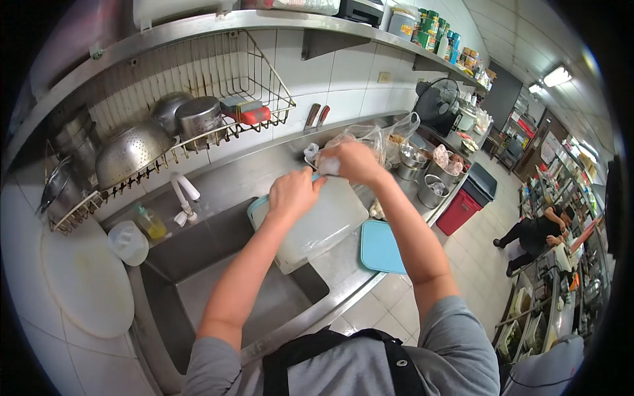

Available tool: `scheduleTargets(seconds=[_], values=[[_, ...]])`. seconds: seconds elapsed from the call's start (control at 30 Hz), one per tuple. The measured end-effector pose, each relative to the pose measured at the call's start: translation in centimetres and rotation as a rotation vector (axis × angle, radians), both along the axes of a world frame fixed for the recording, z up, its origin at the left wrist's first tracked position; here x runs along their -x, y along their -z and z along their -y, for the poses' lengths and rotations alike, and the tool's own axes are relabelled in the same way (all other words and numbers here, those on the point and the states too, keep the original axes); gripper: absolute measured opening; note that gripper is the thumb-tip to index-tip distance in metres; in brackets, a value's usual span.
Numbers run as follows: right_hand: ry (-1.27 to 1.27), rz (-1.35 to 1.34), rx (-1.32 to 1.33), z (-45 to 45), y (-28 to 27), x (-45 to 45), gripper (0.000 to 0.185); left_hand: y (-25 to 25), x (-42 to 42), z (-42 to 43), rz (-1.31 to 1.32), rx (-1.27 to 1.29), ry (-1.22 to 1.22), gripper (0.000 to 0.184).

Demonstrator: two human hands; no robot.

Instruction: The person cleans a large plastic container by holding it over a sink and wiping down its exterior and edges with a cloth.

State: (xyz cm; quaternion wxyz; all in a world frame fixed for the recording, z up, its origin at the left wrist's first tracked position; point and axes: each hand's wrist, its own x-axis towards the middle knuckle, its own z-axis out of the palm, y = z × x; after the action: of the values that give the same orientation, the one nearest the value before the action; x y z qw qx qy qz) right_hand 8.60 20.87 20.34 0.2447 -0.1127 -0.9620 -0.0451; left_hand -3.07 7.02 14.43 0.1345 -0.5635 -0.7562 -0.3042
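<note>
A whitish cutting board (320, 221) lies at a slant across the sink's right edge and the steel counter. My left hand (292, 196) is closed at the board's far edge, its thumb pointing away from me; what its fingers grip is hidden. Just to the right, my right hand (349, 162) is closed around a white, soft-looking thing (328, 165), too small to name. Behind both hands are clear plastic bags (370, 140). A light blue board or lid (382, 247) lies at the counter's front edge, beneath my right forearm.
The steel sink (228, 284) is at left, with a faucet (183, 198) and soap bottle (152, 223). A wire rack (271, 82) holds pots and a colander (132, 153). Metal pots (432, 191), a fan (437, 98) and a red bin (460, 210) stand right. A person (538, 234) works farther off.
</note>
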Motion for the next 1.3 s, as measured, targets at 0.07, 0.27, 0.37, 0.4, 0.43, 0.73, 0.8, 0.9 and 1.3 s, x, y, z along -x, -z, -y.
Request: scheduleTargets(seconds=[0.07, 0.27, 0.37, 0.4, 0.43, 0.73, 0.8, 0.9, 1.3], values=[[-0.025, 0.017, 0.028, -2.5, 0.9, 0.6, 0.031, 0.0, -0.1, 0.4, 0.009, -0.017, -0.016, 0.040], [-0.094, -0.059, 0.005, -2.8, 1.0, 0.3, 0.025, -0.3, 0.1, 0.8, 0.055, 0.016, -0.053, 0.040], [-0.108, 0.085, 0.077, -0.8, 0.3, 1.0, 0.024, 0.1, -0.3, 0.5, 0.073, 0.034, -0.063, 0.042], [-0.043, 0.015, 0.077, -2.6, 0.9, 0.6, 0.031, 0.1, -0.1, 1.1, 0.081, 0.023, -0.065, 0.042], [-0.001, -0.015, 0.176, -4.3, 1.1, 0.2, 0.025, -0.1, 0.3, 1.5, 0.086, 0.003, -0.073, 0.042], [-0.126, -0.335, 0.725, -3.3, 4.3, 0.6, 0.010, 0.1, 1.6, 2.0, 0.103, 0.043, -0.157, 0.041], [-0.110, -0.404, 0.737, -4.1, 3.9, 1.3, 0.015, 0.3, 1.4, 1.6, 0.067, 0.026, -0.128, 0.040], [-0.144, -0.184, 0.444, 0.6, 0.7, 1.6, 0.018, 0.3, 0.6, 0.6, 0.052, 0.037, -0.081, 0.038], [-0.130, -0.055, 0.482, -4.3, 3.5, 3.1, 0.034, 0.0, 1.5, 0.6, 0.100, 0.087, -0.071, 0.037]])
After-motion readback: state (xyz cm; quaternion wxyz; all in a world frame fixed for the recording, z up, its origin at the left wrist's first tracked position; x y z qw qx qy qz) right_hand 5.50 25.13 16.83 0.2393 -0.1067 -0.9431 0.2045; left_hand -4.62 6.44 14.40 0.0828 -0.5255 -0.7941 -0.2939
